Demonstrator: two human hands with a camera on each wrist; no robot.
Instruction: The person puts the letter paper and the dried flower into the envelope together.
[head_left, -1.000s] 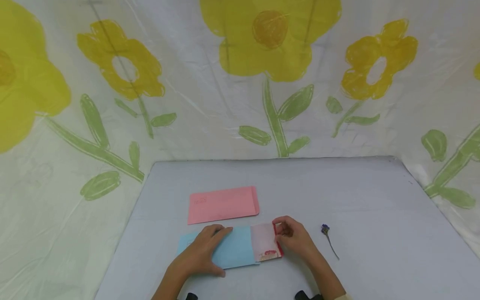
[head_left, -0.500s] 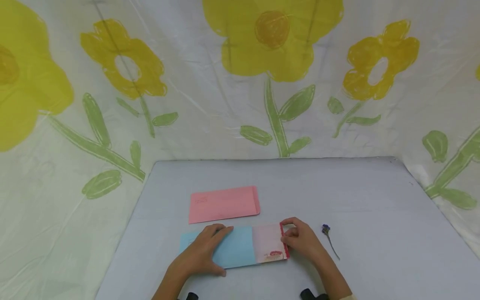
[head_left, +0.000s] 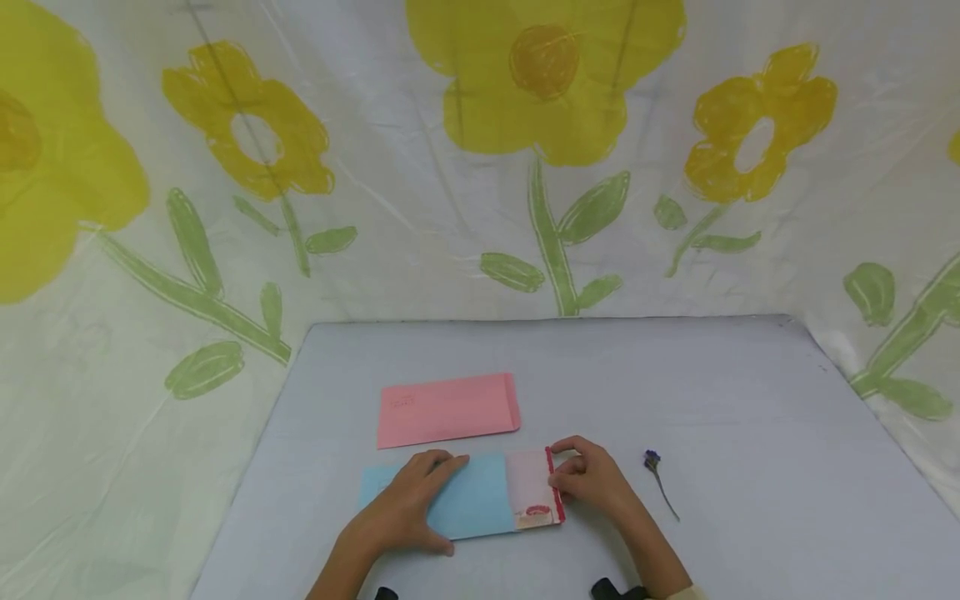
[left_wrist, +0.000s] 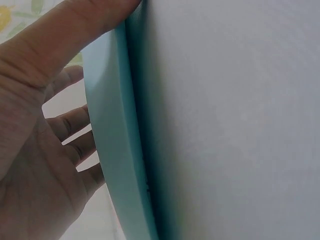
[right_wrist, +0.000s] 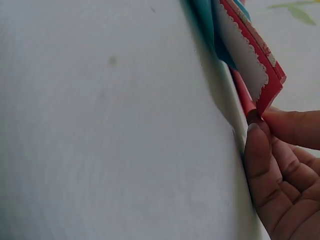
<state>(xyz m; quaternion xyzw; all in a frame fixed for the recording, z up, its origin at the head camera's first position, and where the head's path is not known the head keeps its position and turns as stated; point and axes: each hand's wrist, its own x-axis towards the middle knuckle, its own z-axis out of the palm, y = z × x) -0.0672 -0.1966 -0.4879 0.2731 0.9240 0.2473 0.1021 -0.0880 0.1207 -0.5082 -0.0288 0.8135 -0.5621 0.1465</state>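
Note:
A light blue envelope [head_left: 480,500] lies near the front of the table, its open end to the right. My left hand [head_left: 405,507] spans it, with the thumb at the near edge and the fingers at the far edge. The left wrist view shows the envelope [left_wrist: 107,115] bowed between thumb and fingers. Out of its right end sticks a pale pink card [head_left: 529,479] with a red border and a printed picture at the bottom. My right hand [head_left: 596,479] pinches the card's red edge; in the right wrist view thumb and fingertip meet at the card's corner [right_wrist: 270,95].
A pink envelope [head_left: 450,411] lies just behind the blue one. To the right of my right hand is a small dried purple flower [head_left: 652,460] on a thin stem. Behind the grey-white table [head_left: 750,400] hangs a cloth [head_left: 420,250] painted with yellow flowers.
My right hand first moved right, showing more of the card, then came back left, so the card now sits deeper in the blue envelope. My left hand kept its hold.

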